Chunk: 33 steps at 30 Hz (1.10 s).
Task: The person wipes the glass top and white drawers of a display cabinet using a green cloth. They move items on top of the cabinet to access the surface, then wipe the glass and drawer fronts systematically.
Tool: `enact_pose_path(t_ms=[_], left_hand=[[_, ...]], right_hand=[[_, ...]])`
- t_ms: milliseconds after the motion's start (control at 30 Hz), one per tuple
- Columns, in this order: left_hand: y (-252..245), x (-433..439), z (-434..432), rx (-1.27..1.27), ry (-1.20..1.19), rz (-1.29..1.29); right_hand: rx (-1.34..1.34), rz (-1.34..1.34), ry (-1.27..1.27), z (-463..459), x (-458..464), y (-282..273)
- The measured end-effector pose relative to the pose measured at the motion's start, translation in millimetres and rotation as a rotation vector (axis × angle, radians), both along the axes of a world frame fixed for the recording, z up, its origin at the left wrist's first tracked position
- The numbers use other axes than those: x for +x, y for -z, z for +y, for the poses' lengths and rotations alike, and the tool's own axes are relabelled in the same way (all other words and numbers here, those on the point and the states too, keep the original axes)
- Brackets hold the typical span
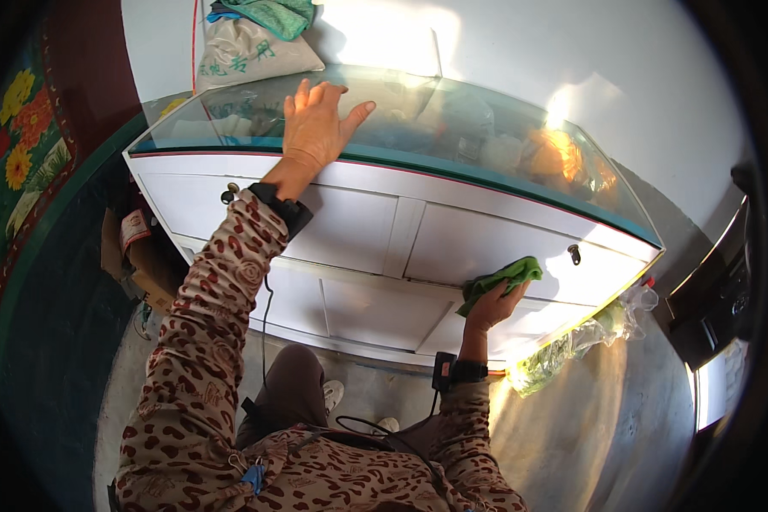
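A white cabinet [352, 221] with a glass top [384, 121] stands before me. My left hand [313, 121], fingers spread, is over the front part of the glass and holds nothing; it seems to rest there. In my right hand [496, 306] is a bunched green cloth [505, 278], held at the cabinet's front near the lower edge of the right upper panel. Black knob-like fittings, perhaps locks, sit on the front: one [574, 254] right of the cloth, another [230, 193] by my left sleeve. Through the glass, bagged items and an orange thing [553, 153] show dimly.
A pale sack [249, 54] bearing writing lies at the back left, a green towel [278, 16] on top. Opened cardboard boxes [144, 262] stand by the cabinet's left end. Clear plastic bags with green contents [550, 355] lie at its right. Cables hang from my wrist bands.
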State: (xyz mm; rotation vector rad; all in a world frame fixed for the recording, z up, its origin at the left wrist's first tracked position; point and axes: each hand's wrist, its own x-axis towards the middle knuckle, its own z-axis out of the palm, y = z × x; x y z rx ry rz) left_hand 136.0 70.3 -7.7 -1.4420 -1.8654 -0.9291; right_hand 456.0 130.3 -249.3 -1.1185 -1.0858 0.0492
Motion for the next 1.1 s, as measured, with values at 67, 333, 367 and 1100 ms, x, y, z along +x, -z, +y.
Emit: enact_pose_path(t_ms=[67,333,367,1100], left_hand=[[-2,0,-3,-0.003,0.031,-0.065],[-11,3,-14,0.072,0.443,-0.612],[-9,12,-24,0.136,0.509,-0.550],[-2,90,-129,-0.047,1.154,-1.723]], right_hand=[[0.058,-0.066,-0.251,-40,-25,-12],[-0.027,-0.144,-0.878,-101,0,-165],[0.073,-0.339,-0.778,-104,3,-183],[-0.631,0.130,-1.150,-125,-76,-251]])
